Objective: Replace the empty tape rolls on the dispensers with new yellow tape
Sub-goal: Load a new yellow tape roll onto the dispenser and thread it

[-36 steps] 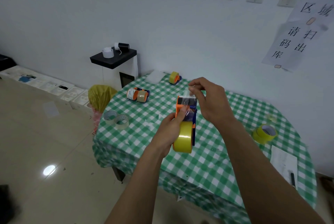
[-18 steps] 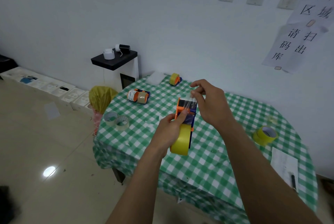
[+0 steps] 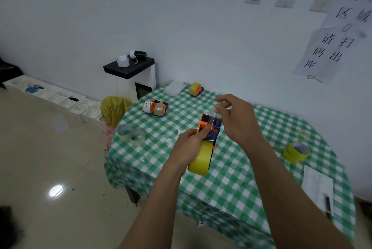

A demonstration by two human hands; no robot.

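The left hand (image 3: 189, 144) grips the orange dispenser (image 3: 209, 126) by its body, thumb across the side, holding it in the air above the table (image 3: 241, 178) with the new yellow roll (image 3: 200, 158) already seated at its near end. The right hand (image 3: 239, 122) pinches the clear-looking tape end (image 3: 213, 120) between thumb and forefinger, its other fingers loosely spread. Over the last second the pinch has lifted slightly off the dispenser's mouth, so a short strip now stretches taut; the threading looks nearly finished. A far dispenser (image 3: 195, 89) already carries yellow. Two dispensers (image 3: 155, 108) to the left probably still need refilling, and spare rolls (image 3: 296, 151) wait on the right.
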